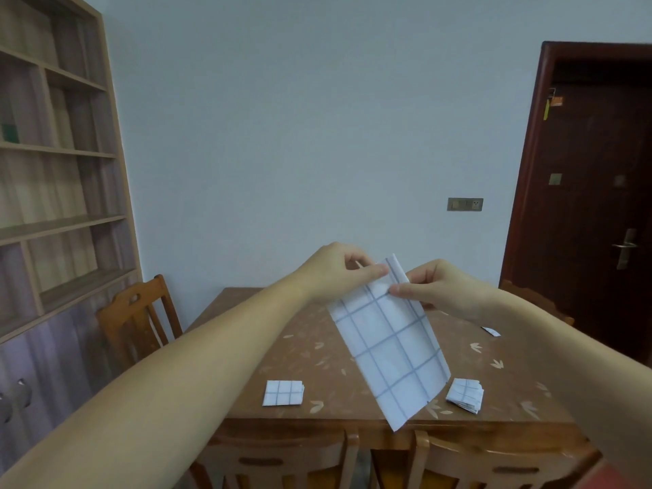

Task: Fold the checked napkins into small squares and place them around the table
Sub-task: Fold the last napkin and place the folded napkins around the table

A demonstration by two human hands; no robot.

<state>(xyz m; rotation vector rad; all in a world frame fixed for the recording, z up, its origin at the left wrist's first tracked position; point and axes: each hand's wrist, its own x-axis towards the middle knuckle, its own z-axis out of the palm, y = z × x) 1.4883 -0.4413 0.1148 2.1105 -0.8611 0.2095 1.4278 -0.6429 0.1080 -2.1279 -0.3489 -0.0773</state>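
above the brown leaf-patterned desk [317,333], which fills the lower middle of the view with wooden chairs [137,319] tucked at its left and near sides, a checked napkin [388,347] hangs in the air, folded lengthwise into a long panel and tilted so its lower corner dips past the near desk edge. the left hand [338,270] pinches the top edge between thumb and fingertips, and the right hand [437,287] pinches the same top edge just beside it, a grip that likely lets the sheet hang flat while the layers are aligned for the next fold. two finished small squares lie near the near edge, well apart: a flat folded napkin [283,393] on the left and a looser stacked square [465,395] on the right; a third small piece [491,331] lies near the far right, partly hidden by the arm. bare surface between them leaves room to lay the napkin down and crease it.
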